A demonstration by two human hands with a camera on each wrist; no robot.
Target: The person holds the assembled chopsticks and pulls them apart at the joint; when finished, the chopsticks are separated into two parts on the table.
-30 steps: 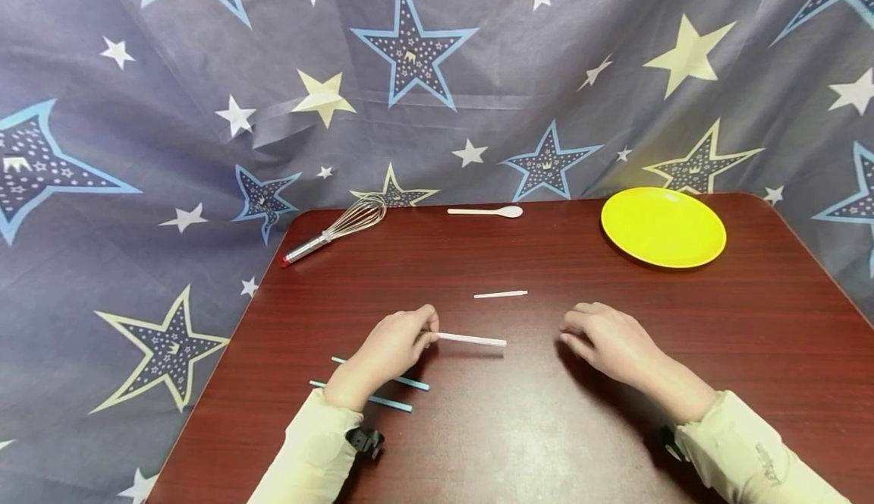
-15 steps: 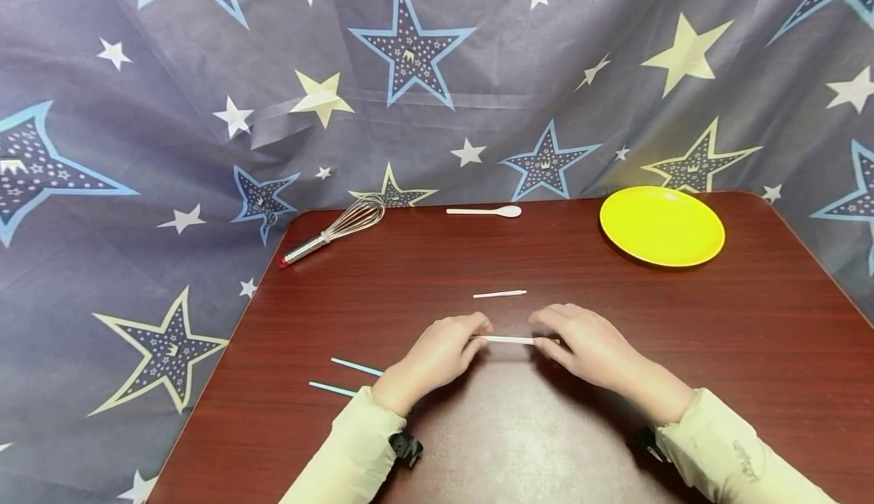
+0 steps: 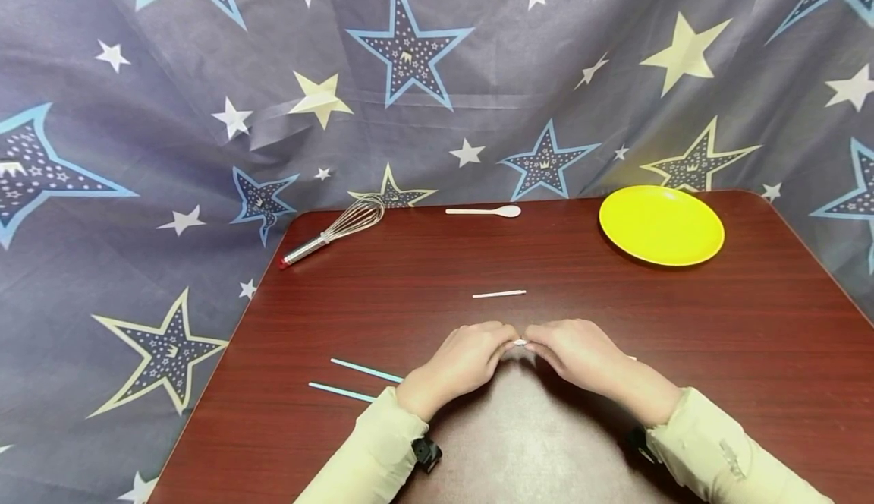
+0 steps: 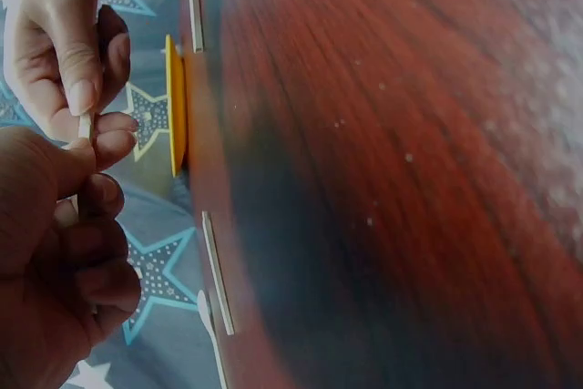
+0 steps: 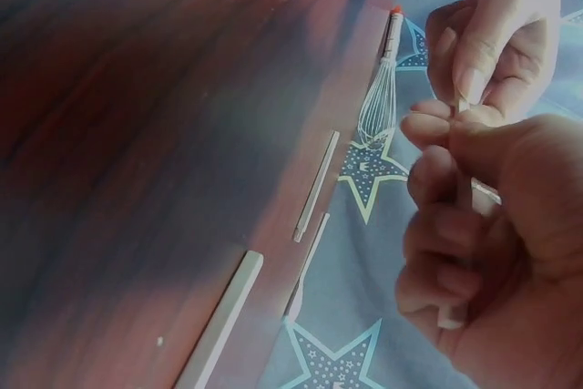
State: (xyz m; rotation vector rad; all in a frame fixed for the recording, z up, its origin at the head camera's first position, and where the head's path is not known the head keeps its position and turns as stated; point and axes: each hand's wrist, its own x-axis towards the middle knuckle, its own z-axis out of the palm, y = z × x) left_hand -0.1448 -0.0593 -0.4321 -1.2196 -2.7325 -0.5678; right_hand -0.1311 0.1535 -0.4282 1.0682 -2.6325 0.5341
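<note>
My left hand (image 3: 467,356) and right hand (image 3: 580,348) meet fingertip to fingertip over the middle of the table. Between them a slim white stick (image 4: 85,125), like a chopstick section, is pinched by thumb and fingers of both hands. The fingers hide most of it; the right wrist view shows the white stick's lower end (image 5: 451,318) below my curled right fingers. Whether it is one stick or two end to end, I cannot tell. Behind the hands lies another white stick (image 3: 499,294), with a narrower tip at one end (image 5: 299,235).
Two thin blue sticks (image 3: 365,370) lie partly behind my left forearm. Another pale stick (image 5: 219,321) lies on the table on the right. Along the far side are a whisk (image 3: 334,229), a white spoon (image 3: 507,212) and a yellow plate (image 3: 661,227); a star-patterned curtain (image 3: 437,132) hangs behind.
My left hand has moved right with the white stick. My right hand has moved slightly left and now pinches it too, and the gap between the hands has closed.
</note>
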